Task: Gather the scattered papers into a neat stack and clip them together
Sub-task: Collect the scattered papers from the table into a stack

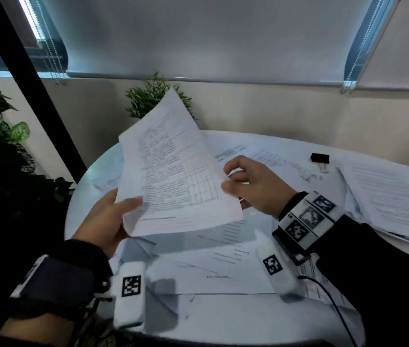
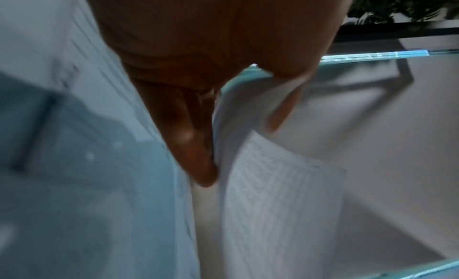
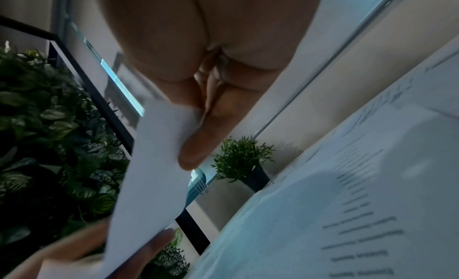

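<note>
Papers (image 1: 173,171) held above the table (image 1: 286,146), left hand (image 1: 105,219) and right hand (image 1: 253,186) pinching opposite edges

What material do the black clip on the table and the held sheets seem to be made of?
Binder clip: probably painted metal, with a black body and thin silvery wire handles. Held sheets: thin matte printed paper, bending between the left hand and the right hand.

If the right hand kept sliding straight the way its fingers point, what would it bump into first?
The right hand points leftward and already pinches the edge of the held papers, so it would push into those sheets first. Beyond them sits the left hand, probably next, though depth is hard to judge.
</note>
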Motion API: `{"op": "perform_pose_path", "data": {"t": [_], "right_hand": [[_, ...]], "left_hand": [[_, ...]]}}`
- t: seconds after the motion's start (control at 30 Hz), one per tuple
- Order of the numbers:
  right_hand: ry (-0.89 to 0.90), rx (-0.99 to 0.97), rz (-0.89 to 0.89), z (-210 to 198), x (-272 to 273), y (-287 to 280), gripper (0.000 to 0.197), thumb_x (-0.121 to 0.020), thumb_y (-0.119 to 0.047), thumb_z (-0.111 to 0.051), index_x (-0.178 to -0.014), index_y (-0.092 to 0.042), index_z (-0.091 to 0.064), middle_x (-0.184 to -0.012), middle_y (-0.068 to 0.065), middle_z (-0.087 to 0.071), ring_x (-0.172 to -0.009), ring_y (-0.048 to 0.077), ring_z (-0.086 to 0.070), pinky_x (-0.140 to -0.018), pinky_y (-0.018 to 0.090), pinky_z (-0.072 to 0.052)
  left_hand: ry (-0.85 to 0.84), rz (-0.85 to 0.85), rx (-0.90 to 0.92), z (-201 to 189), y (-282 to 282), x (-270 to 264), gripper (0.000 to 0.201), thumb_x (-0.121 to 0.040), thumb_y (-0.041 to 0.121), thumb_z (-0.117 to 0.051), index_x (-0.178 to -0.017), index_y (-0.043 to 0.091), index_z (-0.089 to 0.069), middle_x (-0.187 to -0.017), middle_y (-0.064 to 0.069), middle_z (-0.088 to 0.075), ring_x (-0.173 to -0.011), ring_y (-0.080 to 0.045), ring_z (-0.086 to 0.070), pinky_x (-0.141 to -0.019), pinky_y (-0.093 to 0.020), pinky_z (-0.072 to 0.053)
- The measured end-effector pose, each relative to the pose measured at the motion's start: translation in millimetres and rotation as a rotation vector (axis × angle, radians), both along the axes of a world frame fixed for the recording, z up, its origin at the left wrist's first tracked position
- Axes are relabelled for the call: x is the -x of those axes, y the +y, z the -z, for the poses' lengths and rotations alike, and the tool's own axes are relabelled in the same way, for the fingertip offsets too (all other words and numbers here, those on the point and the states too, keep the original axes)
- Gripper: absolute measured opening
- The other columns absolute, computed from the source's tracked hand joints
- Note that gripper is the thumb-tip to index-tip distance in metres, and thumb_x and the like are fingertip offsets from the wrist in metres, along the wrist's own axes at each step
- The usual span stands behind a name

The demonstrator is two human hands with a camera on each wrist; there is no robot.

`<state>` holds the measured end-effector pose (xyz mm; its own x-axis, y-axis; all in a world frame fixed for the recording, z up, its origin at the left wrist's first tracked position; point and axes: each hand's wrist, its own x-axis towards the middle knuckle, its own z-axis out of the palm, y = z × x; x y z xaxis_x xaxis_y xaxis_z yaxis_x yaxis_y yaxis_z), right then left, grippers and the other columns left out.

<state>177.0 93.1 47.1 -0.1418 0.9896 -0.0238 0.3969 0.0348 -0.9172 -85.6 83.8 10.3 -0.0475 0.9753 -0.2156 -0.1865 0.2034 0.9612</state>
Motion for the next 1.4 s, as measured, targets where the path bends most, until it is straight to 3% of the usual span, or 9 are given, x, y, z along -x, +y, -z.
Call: {"op": "perform_pose_path", "data": {"t": [0.07, 0.17, 0.3, 0.43, 0.6, 0.7, 0.87, 1.2, 1.4], "right_hand": [[-0.282, 0.136, -0.03, 3, 1, 6, 0.032, -0.088, -0.045, -0.058, -0.108, -0.021, -0.052, -0.092, -0.001, -0.067, -0.077, 0.018, -0.066, -0.071, 0.036, -0.057], [-1.179, 0.238, 0.043, 19, -9, 14, 0.082, -0.078, -0.079, -0.036, -0.139, -0.024, -0.033, -0.134, 0.006, -0.052, -0.116, 0.027, -0.055, -0.092, 0.039, -0.044], [-1.356, 0.344, 0.017, 38, -11, 17, 0.103, -0.07, -0.087, -0.031, -0.148, -0.023, -0.013, -0.139, 0.003, -0.048, -0.118, 0.024, -0.052, -0.086, 0.036, -0.044], [-1.279, 0.383, 0.031, 41, -7, 24, 0.097, -0.074, -0.073, -0.052, -0.145, -0.02, -0.014, -0.134, 0.006, -0.05, -0.111, 0.026, -0.056, -0.085, 0.036, -0.05], [-1.098, 0.272, 0.133, 32, -21, 33, 0.038, -0.087, -0.017, -0.056, -0.121, -0.02, -0.041, -0.084, 0.001, -0.052, -0.071, 0.021, -0.054, -0.054, 0.028, -0.039], [-0.82, 0.011, 0.291, 11, -36, 35, 0.022, -0.088, -0.008, -0.053, -0.107, -0.019, -0.054, -0.08, 0.001, -0.051, -0.078, 0.029, -0.053, -0.063, 0.031, -0.037], [-0.388, -0.682, 0.701, -30, -42, 45, 0.034, -0.081, -0.015, -0.042, -0.097, -0.032, -0.067, -0.105, 0.013, -0.066, -0.094, 0.029, -0.064, -0.089, 0.042, -0.051], [0.184, -0.641, 0.348, -7, 33, 25, 0.05, -0.087, -0.001, -0.06, -0.131, -0.018, -0.043, -0.128, -0.005, -0.049, -0.112, -0.012, -0.052, -0.093, 0.01, -0.043], [0.164, -0.862, 0.442, -17, 21, 22, 0.079, -0.076, -0.017, -0.076, -0.141, -0.007, -0.032, -0.144, 0.008, -0.037, -0.133, 0.018, -0.042, -0.11, 0.032, -0.037]], "left_hand": [[0.18, -0.068, -0.077, 15, -9, 24, 0.042, -0.088, -0.008, -0.053, -0.124, 0.013, -0.054, -0.112, -0.012, -0.068, -0.086, -0.021, -0.066, -0.073, -0.036, -0.056], [0.436, -0.137, -0.144, 32, -30, 59, 0.059, -0.086, -0.009, -0.057, -0.134, 0.023, -0.045, -0.116, -0.003, -0.062, -0.103, -0.019, -0.061, -0.092, -0.044, -0.049], [0.461, -0.071, -0.163, 52, -48, 90, 0.082, -0.087, -0.006, -0.059, -0.136, 0.055, -0.032, -0.136, 0.015, -0.05, -0.124, -0.014, -0.05, -0.105, -0.045, -0.038], [0.506, -0.004, -0.197, 67, -56, 99, 0.066, -0.09, -0.004, -0.056, -0.121, 0.054, -0.047, -0.144, 0.015, -0.043, -0.135, -0.007, -0.036, -0.113, -0.035, -0.027], [0.349, -0.054, -0.173, 83, -60, 102, 0.047, -0.09, -0.003, -0.056, -0.105, 0.04, -0.07, -0.124, 0.012, -0.063, -0.124, -0.011, -0.052, -0.11, -0.041, -0.035], [0.307, -0.046, -0.179, 86, -60, 103, 0.044, -0.089, -0.001, -0.06, -0.105, 0.039, -0.07, -0.122, 0.016, -0.064, -0.124, -0.009, -0.052, -0.107, -0.037, -0.038], [0.206, -0.058, -0.186, 87, -58, 100, 0.042, -0.084, -0.005, -0.062, -0.107, 0.029, -0.069, -0.116, 0.015, -0.068, -0.115, -0.005, -0.058, -0.086, -0.016, -0.045], [-0.017, -0.128, -0.12, 82, -54, 91, 0.025, -0.095, 0.013, -0.049, -0.102, 0.006, -0.072, -0.103, 0.006, -0.074, -0.096, -0.004, -0.068, -0.077, -0.016, -0.053], [0.137, -0.115, -0.112, 96, -53, 98, 0.033, -0.088, -0.001, -0.059, -0.09, 0.027, -0.076, -0.066, 0.003, -0.068, -0.06, -0.011, -0.058, -0.052, -0.014, -0.044]]}}
